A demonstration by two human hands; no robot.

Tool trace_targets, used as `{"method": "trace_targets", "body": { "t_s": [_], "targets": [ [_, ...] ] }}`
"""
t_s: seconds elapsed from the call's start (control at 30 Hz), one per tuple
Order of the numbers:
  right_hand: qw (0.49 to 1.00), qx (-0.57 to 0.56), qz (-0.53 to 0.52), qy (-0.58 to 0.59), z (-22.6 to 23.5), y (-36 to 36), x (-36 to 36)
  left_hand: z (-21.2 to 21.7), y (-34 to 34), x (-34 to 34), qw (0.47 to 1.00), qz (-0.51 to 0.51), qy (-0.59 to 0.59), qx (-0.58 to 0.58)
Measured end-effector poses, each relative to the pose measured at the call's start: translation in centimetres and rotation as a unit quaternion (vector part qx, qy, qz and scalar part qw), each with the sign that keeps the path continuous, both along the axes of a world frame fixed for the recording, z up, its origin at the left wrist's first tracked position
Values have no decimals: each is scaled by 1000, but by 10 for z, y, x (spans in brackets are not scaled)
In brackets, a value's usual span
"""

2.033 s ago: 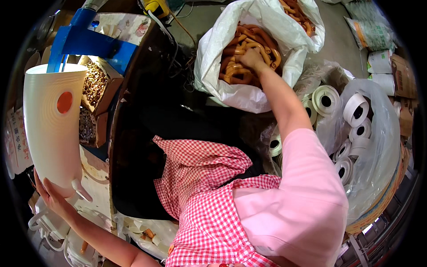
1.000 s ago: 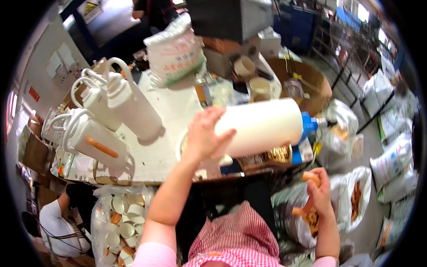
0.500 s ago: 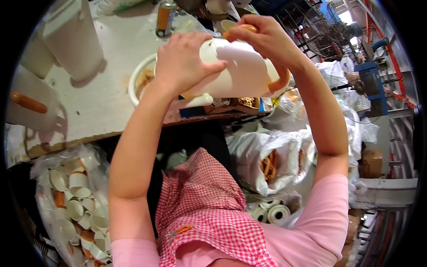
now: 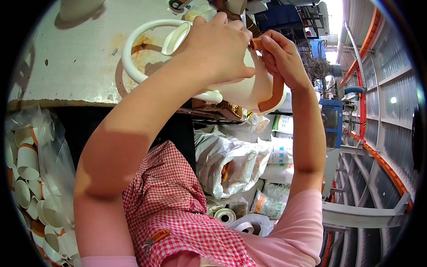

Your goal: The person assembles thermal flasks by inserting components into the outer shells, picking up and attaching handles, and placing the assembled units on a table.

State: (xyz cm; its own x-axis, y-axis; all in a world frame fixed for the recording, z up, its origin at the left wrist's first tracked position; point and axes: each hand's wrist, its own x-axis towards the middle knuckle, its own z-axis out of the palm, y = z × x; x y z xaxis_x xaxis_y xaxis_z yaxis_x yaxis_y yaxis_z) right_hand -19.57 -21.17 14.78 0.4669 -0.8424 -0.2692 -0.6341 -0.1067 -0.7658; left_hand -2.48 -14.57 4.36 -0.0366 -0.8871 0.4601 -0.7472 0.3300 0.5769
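Observation:
A white plastic jug-like body [image 4: 238,92] lies on its side at the table's front edge. My left hand [image 4: 218,51] is laid over it, fingers across the far side and thumb along the near side. A curved orange-brown handle [image 4: 276,91] runs along its right end. My right hand [image 4: 284,60] pinches this handle's upper end close to the body, partly behind my left fingers. Past my left wrist shows a pale oval rim [image 4: 176,39]. A white tubular loop [image 4: 129,49] with a rounded end surrounds that side; whether it joins the body is hidden.
White tabletop [image 4: 80,62] extends left, with a white container [image 4: 79,9] at the back. Below left, a clear bag [image 4: 53,155] holds several white pieces with brown parts. White sacks [image 4: 227,155] stand under the table's right end. A metal-framed wall [image 4: 387,98] is far right.
My view has swung right. My right hand has come down from above the body to its right end, still on the orange-brown handle. My left hand stays over the body.

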Motion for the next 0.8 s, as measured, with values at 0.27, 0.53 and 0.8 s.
{"method": "trace_targets", "body": {
  "t_s": [0.27, 0.53, 0.8],
  "targets": [
    [998, -14, 20, 54, 9, 6, 5, -1, -2, -1, 1000, -9, 3, 6],
    [982, -90, 72, 151, 18, 5, 16, 3, -2, 3, 999, -27, -7, 19],
    [902, -293, 175, 264, 20, 13, 29, -1, 0, 3, 998, -32, 48, -12]
  ]
}}
